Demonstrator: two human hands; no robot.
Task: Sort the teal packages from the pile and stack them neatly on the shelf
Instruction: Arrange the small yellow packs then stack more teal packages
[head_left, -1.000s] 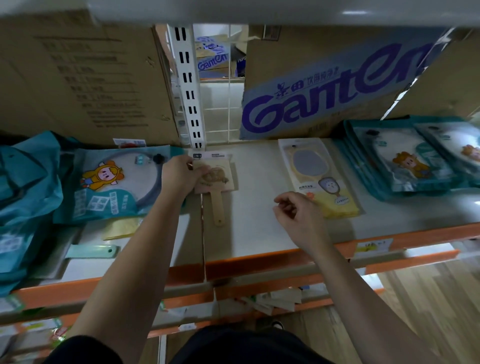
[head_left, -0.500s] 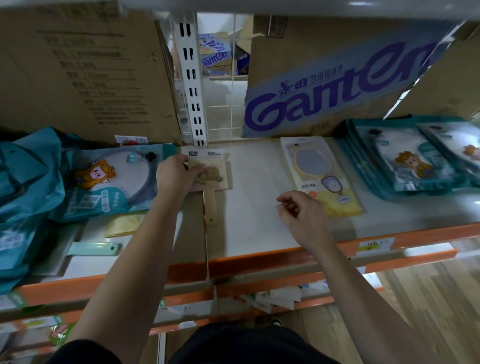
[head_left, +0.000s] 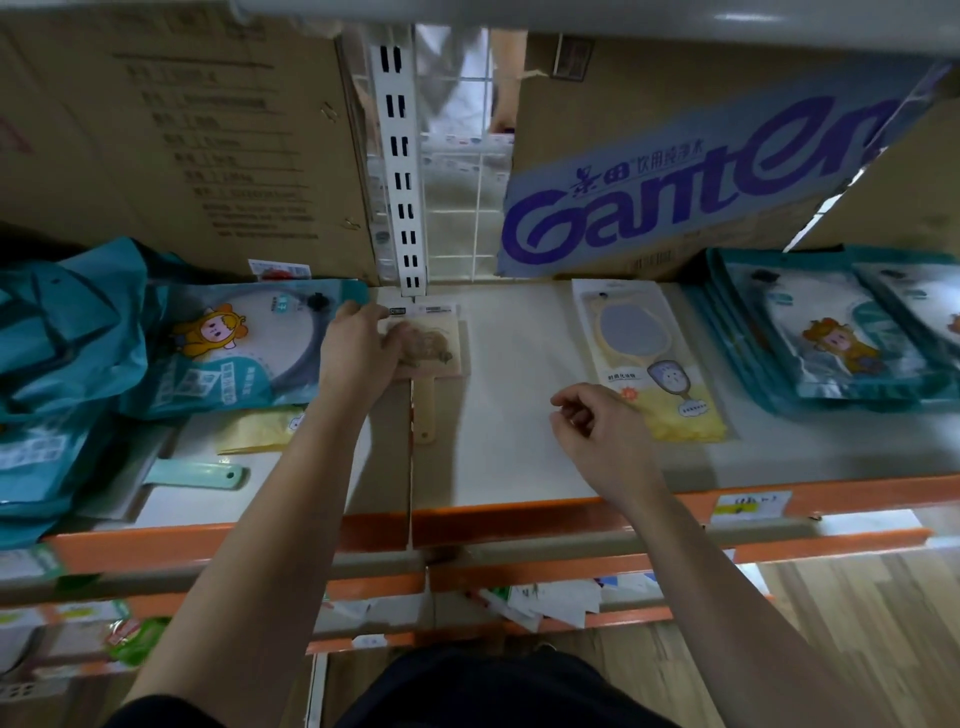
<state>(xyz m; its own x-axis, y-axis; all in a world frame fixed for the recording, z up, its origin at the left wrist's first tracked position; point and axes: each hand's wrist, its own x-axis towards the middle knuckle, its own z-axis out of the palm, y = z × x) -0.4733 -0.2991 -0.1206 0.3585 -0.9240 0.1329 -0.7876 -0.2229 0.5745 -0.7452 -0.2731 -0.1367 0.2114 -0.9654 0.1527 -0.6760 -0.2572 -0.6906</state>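
Left hand (head_left: 358, 353) covers half the card (head_left: 441, 348); blur hides whether its grip clamps it. Right hand (head_left: 602, 436) hangs loosely curled, empty. Teal stack (head_left: 831, 338) is cut off right.

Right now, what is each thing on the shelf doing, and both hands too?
left hand: rests on the beige paddle package, fingers laid over it.
right hand: loosely curled, holding nothing, over the shelf.
beige paddle package: flat, partly under the left hand.
teal cartoon package: face up, beside the left hand.
teal stack: laid flat at the right end.
yellow mirror package: flat, face up.
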